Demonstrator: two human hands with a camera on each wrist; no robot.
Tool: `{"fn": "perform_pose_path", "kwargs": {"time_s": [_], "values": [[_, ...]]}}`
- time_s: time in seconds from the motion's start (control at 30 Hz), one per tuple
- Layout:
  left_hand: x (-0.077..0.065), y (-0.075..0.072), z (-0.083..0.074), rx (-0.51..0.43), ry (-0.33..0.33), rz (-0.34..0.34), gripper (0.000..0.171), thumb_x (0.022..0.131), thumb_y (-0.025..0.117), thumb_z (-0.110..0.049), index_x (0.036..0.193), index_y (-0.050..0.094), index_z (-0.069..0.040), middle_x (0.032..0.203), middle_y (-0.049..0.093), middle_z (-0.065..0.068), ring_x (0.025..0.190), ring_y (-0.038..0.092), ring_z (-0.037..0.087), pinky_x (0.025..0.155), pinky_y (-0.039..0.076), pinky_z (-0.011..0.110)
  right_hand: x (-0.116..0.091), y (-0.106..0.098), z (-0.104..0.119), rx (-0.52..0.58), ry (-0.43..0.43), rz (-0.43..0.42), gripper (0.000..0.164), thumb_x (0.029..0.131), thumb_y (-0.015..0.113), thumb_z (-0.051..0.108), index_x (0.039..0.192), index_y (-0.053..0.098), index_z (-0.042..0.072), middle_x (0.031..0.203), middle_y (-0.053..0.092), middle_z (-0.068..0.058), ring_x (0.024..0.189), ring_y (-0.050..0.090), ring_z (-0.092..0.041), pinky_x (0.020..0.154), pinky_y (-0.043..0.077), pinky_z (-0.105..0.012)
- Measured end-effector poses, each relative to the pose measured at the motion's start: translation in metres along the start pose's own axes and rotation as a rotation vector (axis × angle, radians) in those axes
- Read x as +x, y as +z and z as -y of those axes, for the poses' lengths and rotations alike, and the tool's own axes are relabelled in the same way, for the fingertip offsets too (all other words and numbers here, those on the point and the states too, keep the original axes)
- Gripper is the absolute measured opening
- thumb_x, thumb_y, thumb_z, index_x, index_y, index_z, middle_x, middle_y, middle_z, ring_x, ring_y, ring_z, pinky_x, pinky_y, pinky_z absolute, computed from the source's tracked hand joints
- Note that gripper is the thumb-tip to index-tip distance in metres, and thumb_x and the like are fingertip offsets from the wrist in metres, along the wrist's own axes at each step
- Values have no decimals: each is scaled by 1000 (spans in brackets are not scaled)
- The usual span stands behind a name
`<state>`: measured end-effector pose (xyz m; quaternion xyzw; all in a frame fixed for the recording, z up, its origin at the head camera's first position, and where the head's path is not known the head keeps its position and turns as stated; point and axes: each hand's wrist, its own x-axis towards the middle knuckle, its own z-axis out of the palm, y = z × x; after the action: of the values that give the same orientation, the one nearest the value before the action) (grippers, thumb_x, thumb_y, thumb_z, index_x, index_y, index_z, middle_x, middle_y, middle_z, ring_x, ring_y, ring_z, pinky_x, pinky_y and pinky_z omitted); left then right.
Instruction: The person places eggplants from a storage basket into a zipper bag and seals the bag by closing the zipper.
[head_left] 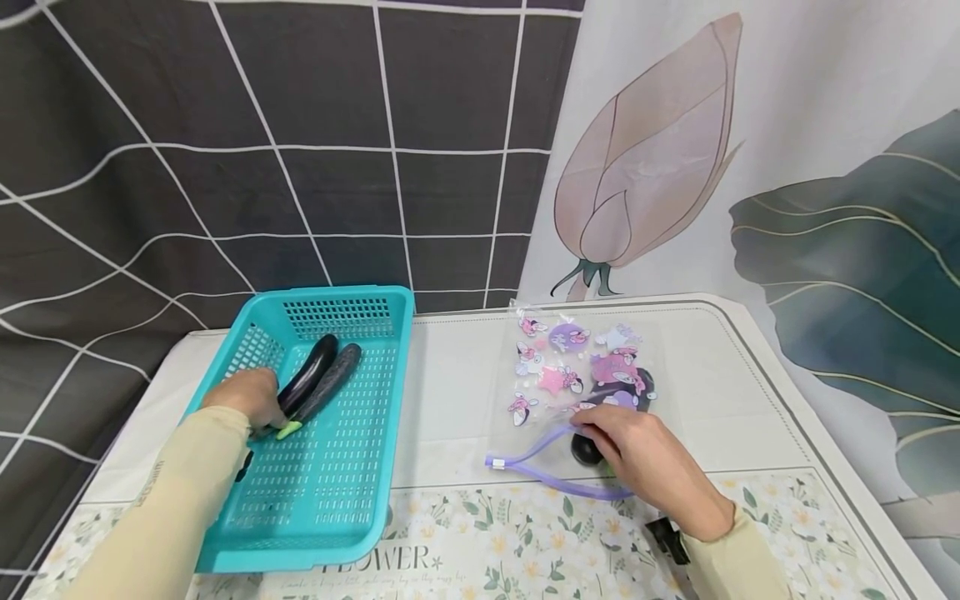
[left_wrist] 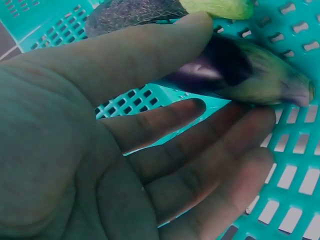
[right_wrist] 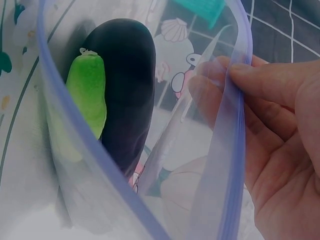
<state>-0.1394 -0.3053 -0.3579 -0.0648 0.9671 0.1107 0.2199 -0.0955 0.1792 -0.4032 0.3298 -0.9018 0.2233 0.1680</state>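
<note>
My left hand (head_left: 243,395) reaches into the turquoise basket (head_left: 356,500), at the stem end of a glossy eggplant (head_left: 309,372). In the left wrist view the thumb lies over that eggplant (left_wrist: 210,70); the nearly straight fingers are on its other side, a gap showing by the index finger. Beside it is a dull, speckled dark vegetable (head_left: 335,379) with a green end. My right hand (head_left: 637,446) pinches the purple rim of a clear printed zip bag (head_left: 536,383). In the right wrist view its mouth gapes around a dark eggplant (right_wrist: 125,90) with a green end.
A slider (head_left: 498,463) sits at the left end of the bag's purple zip. Underneath is a white table (head_left: 450,400) with a floral mat (head_left: 487,542) along the front. Grid-patterned cloth (head_left: 337,150) and a curtain with printed flowers (head_left: 652,150) hang behind.
</note>
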Motion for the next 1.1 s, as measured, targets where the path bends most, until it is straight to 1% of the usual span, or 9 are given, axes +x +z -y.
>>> {"fn": "perform_pose_path", "kwargs": {"time_s": [0.13,0.27,0.4,0.63,0.8,1.1], "values": [[0,1,0,0,9,2,18,78,81,-4,77,64,2,68,61,12,59,59,23,53,51,35,0,0,0,1,1,1,23,84,76,-2,103,74,13,101,74,4,93,71,-13,78,58,-33],[2,3,0,-14,-2,16,18,78,80,-4,76,63,2,68,62,12,57,61,22,52,52,33,-1,0,0,0,5,6,24,84,76,-2,103,73,13,101,74,4,93,71,-13,78,58,-33],[4,4,1,-6,-17,29,19,79,81,-5,76,64,2,67,62,11,56,61,21,53,52,33,-1,-1,0,-1,7,9,24,85,75,-2,103,73,13,101,74,4,93,71,-13,78,58,-33],[8,5,3,6,-18,59,19,81,79,-6,78,62,1,69,61,12,56,62,21,53,51,31,0,-1,0,-4,7,8,24,85,75,-2,103,73,14,101,74,4,93,71,-13,79,58,-33],[7,5,4,13,-5,56,19,81,79,-6,77,62,1,68,61,12,56,61,21,53,51,31,0,-1,0,-2,6,7,24,85,75,-2,103,73,14,101,74,4,93,71,-13,79,58,-33],[6,4,5,43,19,45,21,82,79,-6,79,60,2,70,59,12,60,60,23,55,50,33,0,0,-1,-3,14,8,24,85,76,-2,103,73,14,101,74,5,93,71,-12,79,58,-33]]}}
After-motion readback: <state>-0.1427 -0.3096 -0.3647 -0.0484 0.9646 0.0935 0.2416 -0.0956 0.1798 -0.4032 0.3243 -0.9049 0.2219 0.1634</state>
